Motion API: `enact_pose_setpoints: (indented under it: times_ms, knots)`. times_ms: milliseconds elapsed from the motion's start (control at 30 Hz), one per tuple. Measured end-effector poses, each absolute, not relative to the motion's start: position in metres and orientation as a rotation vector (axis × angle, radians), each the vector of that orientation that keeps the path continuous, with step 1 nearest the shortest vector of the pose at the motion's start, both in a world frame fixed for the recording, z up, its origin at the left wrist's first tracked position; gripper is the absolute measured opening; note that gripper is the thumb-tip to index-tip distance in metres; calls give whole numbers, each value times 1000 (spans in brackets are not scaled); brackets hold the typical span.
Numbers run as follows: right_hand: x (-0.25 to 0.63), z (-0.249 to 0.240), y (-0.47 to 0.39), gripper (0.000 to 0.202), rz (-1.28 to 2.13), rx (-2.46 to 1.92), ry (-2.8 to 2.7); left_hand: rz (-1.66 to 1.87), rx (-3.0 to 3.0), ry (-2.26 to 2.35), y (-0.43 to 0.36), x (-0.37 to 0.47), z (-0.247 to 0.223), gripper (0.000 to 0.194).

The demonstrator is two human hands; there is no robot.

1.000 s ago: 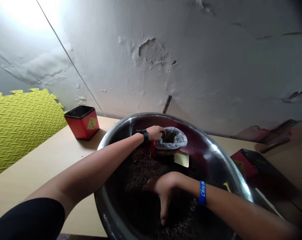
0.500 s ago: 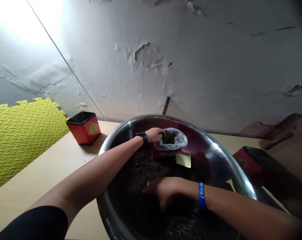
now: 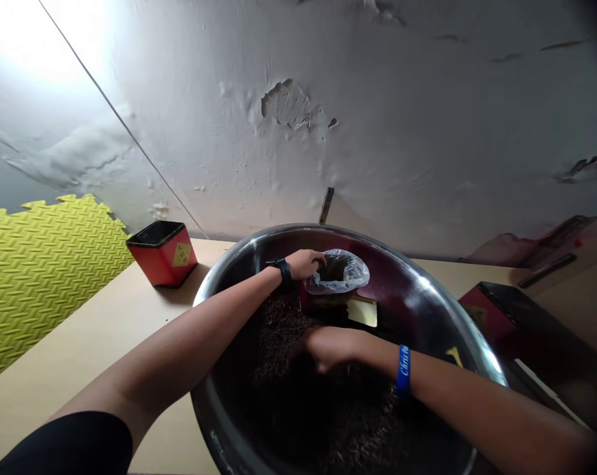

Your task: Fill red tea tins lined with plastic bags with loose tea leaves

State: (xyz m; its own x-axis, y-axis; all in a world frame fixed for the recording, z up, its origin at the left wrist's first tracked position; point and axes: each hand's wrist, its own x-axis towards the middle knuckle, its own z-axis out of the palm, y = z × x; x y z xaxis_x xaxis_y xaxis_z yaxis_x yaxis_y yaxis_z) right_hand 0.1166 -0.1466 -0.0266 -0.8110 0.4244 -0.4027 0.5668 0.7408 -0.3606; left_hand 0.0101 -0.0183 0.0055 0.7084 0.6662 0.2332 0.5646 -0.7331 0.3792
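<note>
A large shiny metal basin (image 3: 429, 285) holds dark loose tea leaves (image 3: 282, 328). Inside it, at the far side, stands a red and black tin (image 3: 328, 303) lined with a clear plastic bag (image 3: 353, 280) folded over its rim. My left hand (image 3: 305, 264), with a black watch on the wrist, grips the left edge of the bag and tin, fingers curled over it. Just in front of the tin, my right hand (image 3: 330, 346) is low over the tea leaves, palm side down. Its fingers are curled round a dark handful, their tips lost in shadow.
A red tin (image 3: 162, 254) with a yellow label stands on the wooden table (image 3: 105, 336) left of the basin. Another red and black tin (image 3: 491, 313) is at the right. A yellow foam mat (image 3: 45, 264) lies beyond the left edge; a peeling wall (image 3: 402, 145) rises behind.
My right hand has lifted and moved a little towards the tin, its fingers more curled. My left hand keeps its grip on the bag's edge. The view has shifted slightly.
</note>
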Motion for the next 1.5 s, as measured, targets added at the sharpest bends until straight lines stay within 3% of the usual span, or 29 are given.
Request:
enact_pose_setpoints:
  times_ms: [167, 400, 700, 900, 1200, 1367, 1500]
  knots:
    - [128, -36, -136, 43, -708, 800, 2788, 515, 2643, 959, -15, 11, 2, 35]
    - [133, -27, -134, 52, -678, 1051, 2684, 497, 2645, 951, -15, 10, 4, 35]
    - [133, -22, -136, 56, -406, 1260, 2539, 480, 2628, 975, -20, 10, 8, 33]
    - [132, -22, -135, 35, -394, 1210, 2536, 476, 2603, 991, -22, 10, 10, 34]
    - [135, -33, -130, 24, -214, 1017, 2771, 457, 2632, 979, -22, 10, 11, 33]
    - [133, -38, -129, 35, -76, 1140, 2739, 447, 2629, 1006, -22, 10, 11, 34]
    - [131, -43, -126, 47, -365, 1163, 2696, 452, 2629, 994, -22, 10, 11, 33]
